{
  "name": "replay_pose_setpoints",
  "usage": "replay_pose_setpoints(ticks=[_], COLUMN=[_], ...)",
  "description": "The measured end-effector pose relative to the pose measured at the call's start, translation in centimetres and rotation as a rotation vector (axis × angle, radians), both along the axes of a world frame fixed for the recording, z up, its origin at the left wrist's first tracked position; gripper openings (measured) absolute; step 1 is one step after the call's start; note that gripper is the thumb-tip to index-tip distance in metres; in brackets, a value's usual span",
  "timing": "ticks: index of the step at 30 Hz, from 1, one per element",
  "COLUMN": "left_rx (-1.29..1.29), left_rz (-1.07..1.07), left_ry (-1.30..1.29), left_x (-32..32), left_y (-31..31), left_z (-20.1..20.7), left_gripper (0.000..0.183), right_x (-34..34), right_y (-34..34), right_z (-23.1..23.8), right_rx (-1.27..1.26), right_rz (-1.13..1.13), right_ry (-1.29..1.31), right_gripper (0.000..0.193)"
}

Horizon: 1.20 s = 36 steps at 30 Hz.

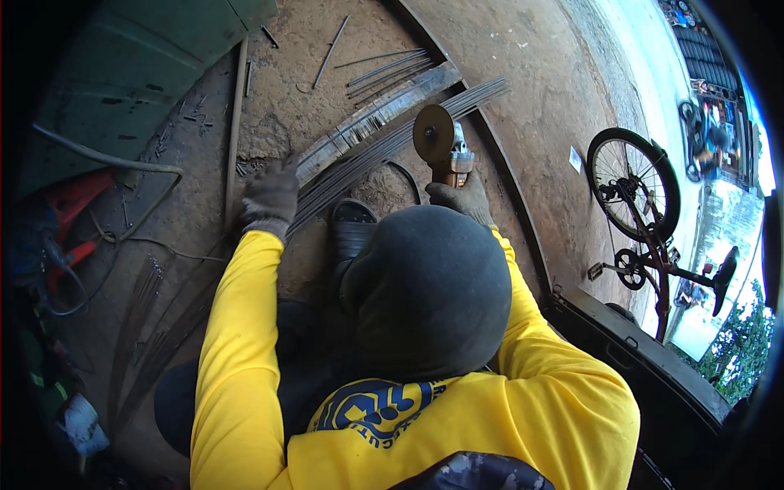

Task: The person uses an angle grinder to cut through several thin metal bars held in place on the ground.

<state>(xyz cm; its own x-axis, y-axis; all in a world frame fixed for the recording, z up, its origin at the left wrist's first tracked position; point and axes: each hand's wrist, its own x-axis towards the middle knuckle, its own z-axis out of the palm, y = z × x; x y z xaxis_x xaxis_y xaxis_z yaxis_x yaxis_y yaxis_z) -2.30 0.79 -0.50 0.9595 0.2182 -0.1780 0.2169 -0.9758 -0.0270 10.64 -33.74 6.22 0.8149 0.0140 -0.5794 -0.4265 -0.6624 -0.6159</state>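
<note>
My right hand (464, 198), in a dark work glove, is closed round the body of an angle grinder (454, 163). A brown cutting disc (433, 134) stands on the grinder's near-left side, apart from the rods. My left hand (271, 194), also gloved, is closed on a bundle of thin metal rods (384, 143) at the near end of a worn plank (359, 122). Its fingertips are partly hidden. The rods lie slantwise along the plank and run on beneath my left sleeve. My sandalled foot (354, 233) is just beside them.
Several cut rods (388, 72) lie beyond the plank. A long metal edge (498, 155) curves past the grinder. A bicycle (633, 196) stands at the right. Left are a green metal panel (122, 90), a pipe (237, 131), a cable (155, 167) and red-handled tools (73, 196).
</note>
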Motion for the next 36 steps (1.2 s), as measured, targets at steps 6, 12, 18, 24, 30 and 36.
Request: replay_pose_setpoints(ticks=[6, 12, 18, 24, 30, 36], left_rx=[0.067, 0.048, -0.026, -0.039, -0.039, -0.063], left_rz=[-0.042, -0.034, -0.016, 0.011, 0.026, -0.016], left_ry=[-0.006, 0.074, 0.091, 0.114, 0.234, 0.233], left_x=[-6.8, -5.9, -0.6, 2.0, 2.5, 2.8], left_y=[4.4, 4.5, 0.9, -0.4, -0.5, -0.8], left_z=[-1.4, -1.4, -0.1, 0.4, 0.5, 1.6], left_gripper=[0.047, 0.047, 0.047, 0.033, 0.045, 0.049], right_x=[-0.4, -0.7, -1.0, -1.0, -1.0, -1.1], right_y=[1.5, 2.0, 2.3, 2.4, 2.7, 2.6], right_z=[0.6, 0.5, 1.0, 1.7, 1.9, 1.7], right_rx=[0.023, -0.020, -0.020, -0.088, -0.073, -0.036], right_rz=[0.061, 0.065, 0.039, 0.090, 0.064, 0.056], right_ry=[-0.008, -0.012, 0.045, 0.017, 0.058, 0.042], right_gripper=[0.089, 0.090, 0.089, 0.088, 0.089, 0.088])
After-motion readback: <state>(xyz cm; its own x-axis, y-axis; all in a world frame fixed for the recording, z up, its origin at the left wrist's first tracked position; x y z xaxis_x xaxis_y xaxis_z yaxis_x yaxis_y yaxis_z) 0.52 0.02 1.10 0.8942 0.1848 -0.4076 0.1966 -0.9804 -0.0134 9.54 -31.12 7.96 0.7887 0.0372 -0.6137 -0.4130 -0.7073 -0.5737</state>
